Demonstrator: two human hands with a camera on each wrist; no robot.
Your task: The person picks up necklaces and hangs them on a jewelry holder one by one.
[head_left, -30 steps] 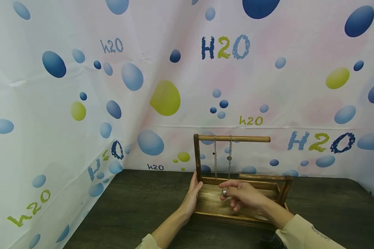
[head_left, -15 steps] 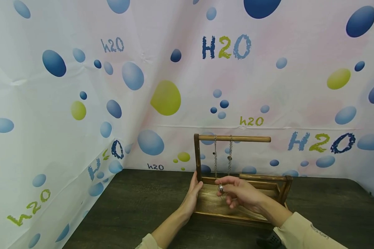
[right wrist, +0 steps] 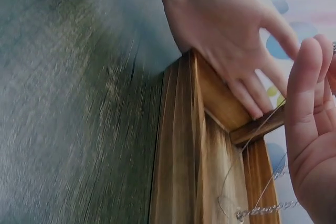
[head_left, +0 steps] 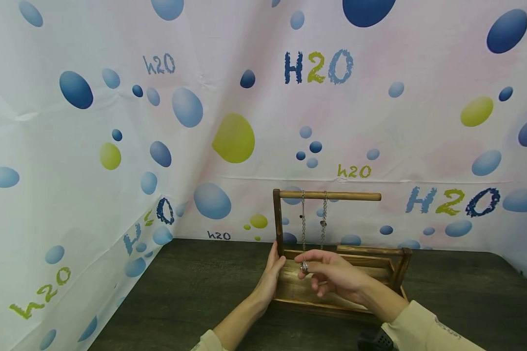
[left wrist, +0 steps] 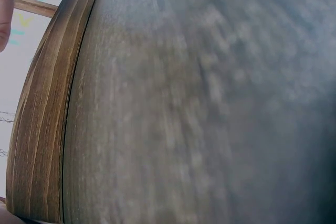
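A brown wooden jewellery stand [head_left: 316,305] with a tray base stands on the table. Two silver chains hang from its tall left rod [head_left: 351,196]: the left chain [head_left: 304,229] and the right chain [head_left: 323,229]. My left hand [head_left: 269,278] rests with straight fingers against the stand's left side, seen also in the right wrist view. In front of the chains' lower ends, my right hand [head_left: 335,275] pinches a small silver piece of jewellery [head_left: 304,266] at its fingertips. A thin strand loops down by these fingers in the right wrist view. I cannot tell the piece's exact kind.
A lower wooden rod [head_left: 369,250] runs left from the short right post [head_left: 401,269]. The dark wood table [head_left: 202,282] spreads around the stand. Behind it hangs a white patterned curtain [head_left: 268,97]. Something black [head_left: 375,340] shows under the right sleeve.
My right hand has moved left across the front of the stand with the small silver piece. The left hand and the stand stay in place.
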